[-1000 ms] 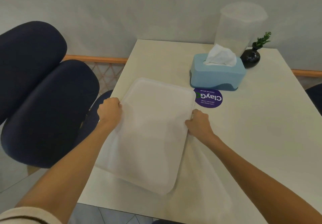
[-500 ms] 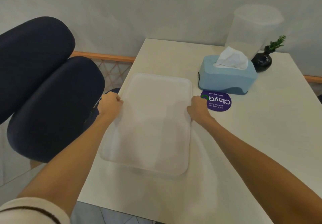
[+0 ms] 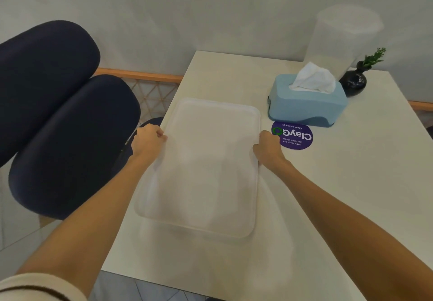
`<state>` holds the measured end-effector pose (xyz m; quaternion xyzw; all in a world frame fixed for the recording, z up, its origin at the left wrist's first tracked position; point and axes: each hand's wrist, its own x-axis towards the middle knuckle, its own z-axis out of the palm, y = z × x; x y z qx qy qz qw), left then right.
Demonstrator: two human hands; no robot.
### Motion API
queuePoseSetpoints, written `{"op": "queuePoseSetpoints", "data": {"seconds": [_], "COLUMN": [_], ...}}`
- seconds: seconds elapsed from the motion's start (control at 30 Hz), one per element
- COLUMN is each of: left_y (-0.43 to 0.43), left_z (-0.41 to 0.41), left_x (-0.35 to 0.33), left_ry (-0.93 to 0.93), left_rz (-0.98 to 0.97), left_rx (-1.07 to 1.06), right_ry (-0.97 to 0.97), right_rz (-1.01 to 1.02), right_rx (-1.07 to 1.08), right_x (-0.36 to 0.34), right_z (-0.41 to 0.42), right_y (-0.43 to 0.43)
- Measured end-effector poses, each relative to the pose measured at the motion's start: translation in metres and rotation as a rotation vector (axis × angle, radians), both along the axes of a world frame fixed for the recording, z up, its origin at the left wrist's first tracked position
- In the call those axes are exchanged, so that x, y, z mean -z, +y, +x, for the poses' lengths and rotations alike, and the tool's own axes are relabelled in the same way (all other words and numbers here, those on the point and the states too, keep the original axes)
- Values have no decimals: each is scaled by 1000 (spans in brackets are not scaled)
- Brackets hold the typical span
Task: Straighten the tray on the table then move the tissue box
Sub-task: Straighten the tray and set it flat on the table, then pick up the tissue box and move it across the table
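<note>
A white rectangular tray [image 3: 206,167] lies on the cream table [image 3: 328,195], its long sides roughly in line with the table's left edge. My left hand [image 3: 147,140] grips the tray's left rim and my right hand [image 3: 267,147] grips its right rim. A light blue tissue box [image 3: 307,104] with a white tissue sticking up stands behind and to the right of the tray, apart from it.
A round purple sticker [image 3: 293,135] lies flat between the tray and the tissue box. A tall clear plastic container [image 3: 339,45] and a small dark vase with a green sprig [image 3: 353,83] stand at the back right. Dark blue padded chairs [image 3: 58,125] sit left of the table.
The tray has turned from a slant to nearly parallel with the table's left edge, both hands staying on its rims.
</note>
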<state>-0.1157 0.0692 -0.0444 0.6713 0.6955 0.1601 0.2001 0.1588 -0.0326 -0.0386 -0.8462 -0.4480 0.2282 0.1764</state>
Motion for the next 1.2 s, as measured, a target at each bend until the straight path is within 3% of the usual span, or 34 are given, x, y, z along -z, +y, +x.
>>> {"op": "queuePoseSetpoints", "data": {"seconds": [0.3,0.43,0.7,0.93,1.2], "left_y": [2,14,4,1,11], "left_z": [11,45,163,256,303], "left_x": [-19,-41,-72,-75,-58], "left_ry": [69,-81,-447,-550,-566], "left_rz": [76,134,36,-181,-458], "left_rx": [71,162,340,284,253], "right_ry": [10,-88,-130,113,573], "right_rz": [51,183,347,415,296], "right_rx": [3,41,334,530,528], "right_x": [-15,-36,-62,-68,-57], "right_z": [16,47,138,197,216], "right_y": [-9,-12,-27,-14,12]}}
